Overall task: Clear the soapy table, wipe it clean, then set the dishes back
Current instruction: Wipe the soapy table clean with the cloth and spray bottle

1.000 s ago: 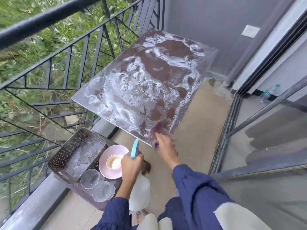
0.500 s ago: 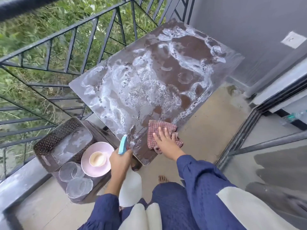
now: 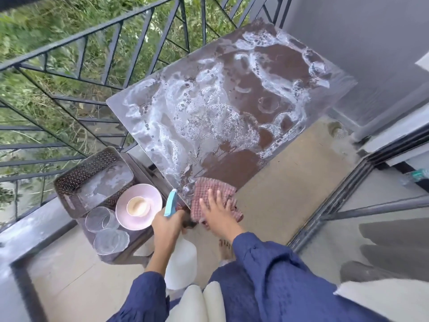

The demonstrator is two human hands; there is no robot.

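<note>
1. The table point(image 3: 234, 166) stands tilted across the view beside the railing point(image 3: 97, 36). White foam covers most of its top, and a bare brown patch shows at the near corner.
2. The cloth point(image 3: 213, 185) lies on that near corner, with its lower edge hanging off the rim.
3. The right hand point(image 3: 218, 212) lies flat on the cloth, fingers spread and straight, pressing it down rather than pinching it.
4. The left hand point(image 3: 167, 226) is wrapped round the neck of a spray bottle point(image 3: 182, 261), held just below the table edge. Whether a finger sits on the trigger I cannot tell.
5. The dishes are off the table on a low stand point(image 3: 139, 163) to the left: a basket point(image 3: 92, 175), a plate point(image 3: 148, 219) with a cup point(image 3: 138, 205) on it, and two glasses point(image 3: 99, 219) just beside it.
6. Clearing looks done and wiping has barely begun.
7. Handling, as I judge it:
   - The cloth is soft and soaks up water, so it will bunch and grow heavy. A flat palm in its middle spreads the pressure best.
   - The soapy top is probably slick, so long strokes toward an edge should carry the foam off.
   - The glasses and cup are fragile and may be wet. Take each round its body with dry fingers, and lift the plate by its rim.
</note>
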